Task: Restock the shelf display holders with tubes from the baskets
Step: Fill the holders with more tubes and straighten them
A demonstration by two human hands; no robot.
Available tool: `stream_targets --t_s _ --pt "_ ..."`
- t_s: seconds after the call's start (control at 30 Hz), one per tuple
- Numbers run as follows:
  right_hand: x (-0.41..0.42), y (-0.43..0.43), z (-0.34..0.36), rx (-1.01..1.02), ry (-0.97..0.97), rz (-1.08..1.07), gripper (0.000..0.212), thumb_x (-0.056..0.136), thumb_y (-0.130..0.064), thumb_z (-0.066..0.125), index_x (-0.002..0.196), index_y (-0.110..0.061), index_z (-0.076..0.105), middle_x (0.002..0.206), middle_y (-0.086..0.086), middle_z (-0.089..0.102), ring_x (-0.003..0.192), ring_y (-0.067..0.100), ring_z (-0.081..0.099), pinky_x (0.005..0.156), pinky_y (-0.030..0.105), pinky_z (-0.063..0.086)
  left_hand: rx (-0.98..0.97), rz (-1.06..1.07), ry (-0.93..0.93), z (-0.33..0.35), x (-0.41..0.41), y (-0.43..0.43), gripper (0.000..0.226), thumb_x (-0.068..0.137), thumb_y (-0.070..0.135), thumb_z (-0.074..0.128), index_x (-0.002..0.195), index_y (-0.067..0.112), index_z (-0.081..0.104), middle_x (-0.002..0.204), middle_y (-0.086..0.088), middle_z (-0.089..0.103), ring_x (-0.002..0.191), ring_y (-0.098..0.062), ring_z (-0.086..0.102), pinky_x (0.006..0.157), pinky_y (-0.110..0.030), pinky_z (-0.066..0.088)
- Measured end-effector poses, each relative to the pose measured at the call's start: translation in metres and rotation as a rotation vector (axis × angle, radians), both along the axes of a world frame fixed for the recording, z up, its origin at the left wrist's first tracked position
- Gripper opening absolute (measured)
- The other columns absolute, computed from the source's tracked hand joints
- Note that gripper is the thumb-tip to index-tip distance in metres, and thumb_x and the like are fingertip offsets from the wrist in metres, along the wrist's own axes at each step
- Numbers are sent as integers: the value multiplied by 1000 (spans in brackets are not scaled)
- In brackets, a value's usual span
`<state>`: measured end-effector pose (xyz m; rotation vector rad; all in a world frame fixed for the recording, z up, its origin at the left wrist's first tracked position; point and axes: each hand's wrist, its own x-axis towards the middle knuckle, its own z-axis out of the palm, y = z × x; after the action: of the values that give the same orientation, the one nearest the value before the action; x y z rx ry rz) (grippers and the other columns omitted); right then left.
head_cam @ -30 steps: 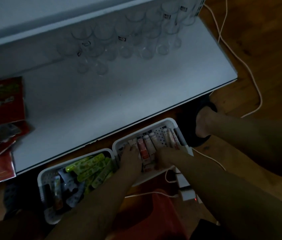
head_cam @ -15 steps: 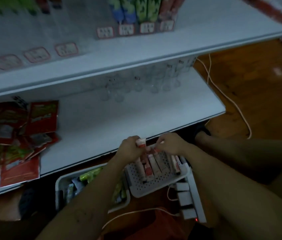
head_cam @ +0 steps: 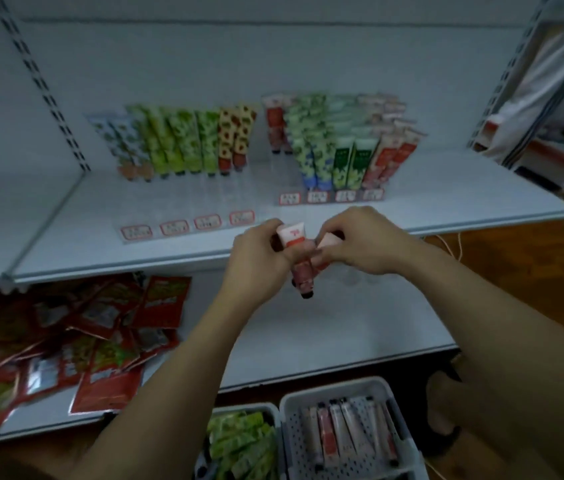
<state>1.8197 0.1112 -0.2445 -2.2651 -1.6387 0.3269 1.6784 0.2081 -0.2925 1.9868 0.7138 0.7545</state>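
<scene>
My left hand grips a red-and-white tube, cap pointing down, in front of the upper shelf's edge. My right hand pinches a second pink tube right beside it; the two tubes touch. Clear display holders on the upper shelf hold upright green, floral and red tubes, with several front slots bare. On the floor, one white basket holds pink and red tubes, and another white basket holds green tubes.
Red snack packets lie heaped on the left of the lower shelf. Empty clear holders stand at the back of that shelf behind my hands. Price tags line the upper shelf. My foot in a sandal is right of the baskets.
Both hands rose from the pink-tube basket to the upper shelf's edge, each carrying a tube. The view tilted up from the floor to the upper shelf.
</scene>
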Motion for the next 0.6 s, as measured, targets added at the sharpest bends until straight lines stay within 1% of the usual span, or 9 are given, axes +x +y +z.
stream_targets --t_s 0.1,0.13,0.2,0.27,0.3,0.4,0.47,0.53,0.6 --pt "-2 9 36 156 26 22 21 75 -30 79 77 -12 68 70 4 60 64 18 51 56 30 34 56 -5 -64 41 1 10 16 83 33 71 80 21 62 71 1 67 68 -16 63 57 -25 47" --pt "-1 13 44 219 48 18 17 76 -24 78 77 -12 67 71 3 61 65 17 53 56 30 38 61 -15 -64 53 0 13 17 83 34 71 85 19 64 75 -2 68 72 -19 65 63 -33 53" --pt "0 20 56 343 93 5 10 79 -17 76 82 -12 68 78 3 66 75 19 61 66 32 49 93 -23 -48 74 -1 22 18 80 32 75 90 19 67 79 -3 70 75 -22 66 70 -46 55" --pt "3 26 65 438 125 -10 16 77 -19 78 86 -10 67 82 6 68 79 22 63 72 34 51 143 15 -47 93 -3 32 21 76 29 79 90 19 68 78 -3 69 73 -24 66 71 -48 55" --pt "5 29 67 478 121 -23 22 76 -22 79 85 -8 66 81 9 67 78 23 63 71 34 50 165 54 -46 103 -5 37 25 74 29 80 92 17 68 77 -3 69 70 -24 66 71 -47 56" --pt "14 34 75 582 140 -82 20 75 -25 79 78 -12 65 70 1 64 62 11 57 58 29 44 205 112 -70 125 -7 53 25 71 24 83 86 13 65 76 -4 69 62 -22 68 62 -43 57" --pt "20 38 80 624 158 -102 15 76 -24 79 78 -16 67 66 -5 62 54 3 52 53 22 42 236 132 -77 137 -5 60 22 72 21 83 80 15 63 72 -3 69 54 -13 66 50 -31 56" --pt "25 45 85 644 142 -111 13 77 -25 78 79 -17 68 65 -9 62 54 2 52 54 23 43 262 149 -76 146 1 65 22 72 21 83 79 15 63 66 -2 68 45 -7 61 38 -23 47" --pt "29 51 91 667 148 -125 9 79 -25 76 80 -19 69 71 -10 66 64 3 59 60 24 47 299 155 -72 154 10 69 21 72 23 83 77 19 64 64 1 67 45 -11 62 35 -27 47"
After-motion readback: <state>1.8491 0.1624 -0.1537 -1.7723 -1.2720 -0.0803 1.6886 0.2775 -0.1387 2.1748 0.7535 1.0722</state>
